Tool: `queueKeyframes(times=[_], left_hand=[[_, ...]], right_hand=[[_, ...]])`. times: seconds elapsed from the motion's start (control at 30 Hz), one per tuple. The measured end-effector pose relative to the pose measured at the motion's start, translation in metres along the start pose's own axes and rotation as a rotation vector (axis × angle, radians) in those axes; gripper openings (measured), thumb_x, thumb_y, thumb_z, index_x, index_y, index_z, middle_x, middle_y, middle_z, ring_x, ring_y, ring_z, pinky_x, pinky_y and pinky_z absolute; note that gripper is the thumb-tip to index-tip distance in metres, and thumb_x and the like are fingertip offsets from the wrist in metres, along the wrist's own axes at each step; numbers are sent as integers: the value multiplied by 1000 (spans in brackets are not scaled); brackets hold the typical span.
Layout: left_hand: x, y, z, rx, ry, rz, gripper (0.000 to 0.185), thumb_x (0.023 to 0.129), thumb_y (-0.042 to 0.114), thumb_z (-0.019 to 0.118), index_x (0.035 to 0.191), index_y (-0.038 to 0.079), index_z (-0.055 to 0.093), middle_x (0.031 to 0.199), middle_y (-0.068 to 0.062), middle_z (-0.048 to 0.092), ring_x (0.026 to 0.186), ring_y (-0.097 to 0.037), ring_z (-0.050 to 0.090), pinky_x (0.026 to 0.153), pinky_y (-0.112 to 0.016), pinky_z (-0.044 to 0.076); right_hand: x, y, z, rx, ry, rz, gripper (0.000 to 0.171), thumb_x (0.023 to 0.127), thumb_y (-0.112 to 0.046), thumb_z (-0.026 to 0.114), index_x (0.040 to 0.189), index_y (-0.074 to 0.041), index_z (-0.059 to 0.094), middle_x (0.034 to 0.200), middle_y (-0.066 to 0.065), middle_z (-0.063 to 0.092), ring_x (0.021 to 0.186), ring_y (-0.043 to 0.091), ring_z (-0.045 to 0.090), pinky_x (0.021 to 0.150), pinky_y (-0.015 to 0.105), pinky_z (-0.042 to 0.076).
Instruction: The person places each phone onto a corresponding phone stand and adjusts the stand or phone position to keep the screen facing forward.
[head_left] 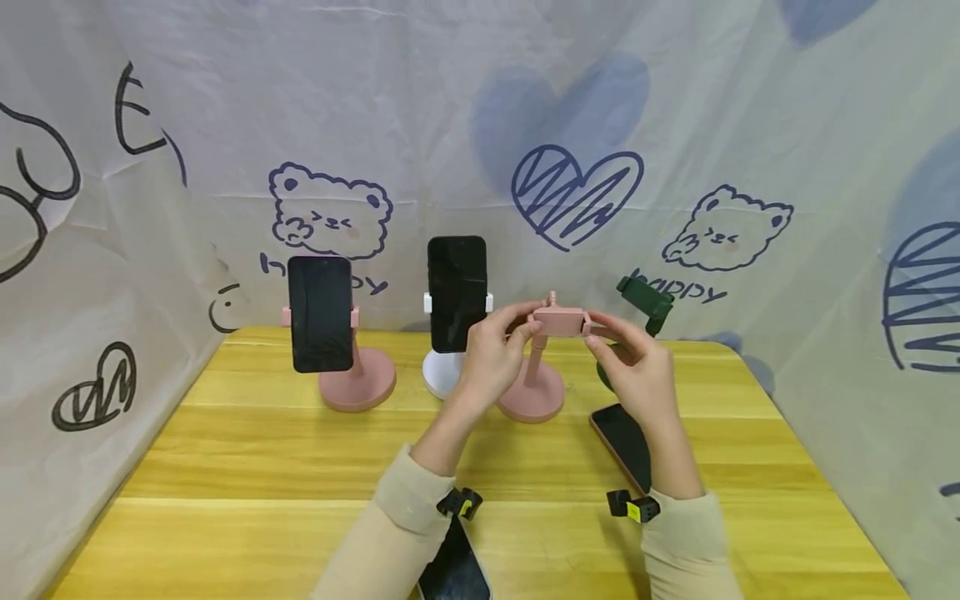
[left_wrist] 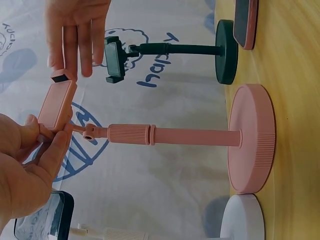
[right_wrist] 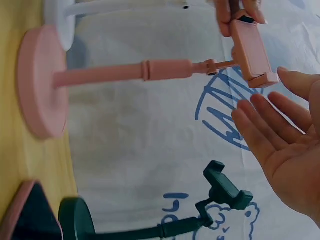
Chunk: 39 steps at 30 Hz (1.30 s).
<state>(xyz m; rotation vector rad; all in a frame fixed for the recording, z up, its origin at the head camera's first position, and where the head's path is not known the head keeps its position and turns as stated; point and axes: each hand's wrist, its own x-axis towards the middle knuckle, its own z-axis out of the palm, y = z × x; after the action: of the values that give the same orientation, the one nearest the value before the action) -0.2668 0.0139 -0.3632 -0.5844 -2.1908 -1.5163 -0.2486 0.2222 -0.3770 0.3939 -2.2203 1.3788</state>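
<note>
Left hand (head_left: pixel 491 354) has the cradle of the empty pink stand (head_left: pixel 534 367) pinched at its left end, thumb and fingers curled round the clamp head, and the left wrist view shows the fingertips pressed against the back of the pink plate. Right hand (head_left: pixel 637 367) is at the other end of that cradle, fingers straight and spread, palm open in the right wrist view, fingertips just beside the clamp's tip; whether they touch it I cannot tell. The stand stands upright on its round base, near the far edge of the tabletop (head_left: pixel 247 467), a little right of the middle.

Just left of it, partly behind the left hand, a white stand (head_left: pixel 444 367) carries a dark phone (head_left: pixel 457 292) upright. Further left, toward the far left corner, another pink stand (head_left: pixel 360 375) holds a second black phone (head_left: pixel 321 312).

Behind the right hand, a dark green stand (head_left: pixel 647 304), its cradle empty and tilted. A phone in a pink case (head_left: pixel 621 442) lies flat on the tabletop under the right wrist. At the near edge, below the left sleeve, one more dark phone (head_left: pixel 453 571) lies flat.
</note>
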Motion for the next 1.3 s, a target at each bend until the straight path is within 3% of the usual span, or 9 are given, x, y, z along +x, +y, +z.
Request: queueKeyframes(times=[0.13, 0.33, 0.57, 0.7, 0.97, 1.13, 1.3], left_hand=[[0, -2, 1, -10, -3, -23, 30, 99, 19, 62, 127, 10, 70, 122, -7, 73, 105, -18, 71, 88, -29, 61], [0, -4, 1, -13, -12, -38, 29, 100, 19, 62, 127, 10, 69, 122, -7, 73, 104, -17, 71, 87, -28, 61], [0, -4, 0, -9, -22, -50, 30, 100, 22, 62, 127, 11, 70, 122, -5, 73, 103, -16, 71, 87, -27, 61], [0, -4, -1, -8, -34, -55, 30, 99, 23, 62, 127, 11, 69, 122, -6, 73, 103, -17, 70, 87, -28, 61], [0, -2, -2, -2, -54, -64, 32, 100, 24, 61, 128, 12, 69, 121, -6, 73, 105, -17, 70, 90, -28, 61], [1, 0, -3, 2, -56, -66, 33, 99, 25, 61, 128, 12, 68, 121, -7, 73, 106, -17, 70, 91, -30, 60], [1, 1, -4, 1, -62, -70, 33, 99, 25, 61, 129, 12, 68, 120, -6, 73, 104, -17, 70, 90, -29, 61]], right_hand=[[-7, 4, -3, -54, 6, -72, 43, 95, -14, 70, 137, -16, 63, 134, 8, 66, 119, 25, 65, 92, 15, 56], [-19, 12, -11, -200, -22, -105, 45, 93, -17, 73, 137, -14, 62, 134, 9, 66, 119, 27, 65, 96, 39, 58], [-28, 23, -21, -345, -103, -116, 53, 90, -19, 77, 139, -7, 59, 136, 15, 64, 118, 32, 64, 94, 50, 58], [-33, 28, -28, -441, -221, -20, 64, 92, -28, 75, 145, -4, 50, 142, 21, 56, 124, 39, 58, 99, 58, 53], [-38, 40, -34, -595, -521, 217, 89, 93, -42, 71, 156, 3, 27, 159, 32, 28, 142, 55, 34, 112, 70, 36], [-39, 51, -33, -641, -618, 316, 92, 92, -44, 72, 155, 6, 28, 158, 34, 30, 142, 55, 35, 113, 68, 36], [-42, 60, -34, -670, -665, 328, 93, 88, -38, 77, 156, 4, 28, 154, 32, 39, 139, 52, 42, 112, 65, 39]])
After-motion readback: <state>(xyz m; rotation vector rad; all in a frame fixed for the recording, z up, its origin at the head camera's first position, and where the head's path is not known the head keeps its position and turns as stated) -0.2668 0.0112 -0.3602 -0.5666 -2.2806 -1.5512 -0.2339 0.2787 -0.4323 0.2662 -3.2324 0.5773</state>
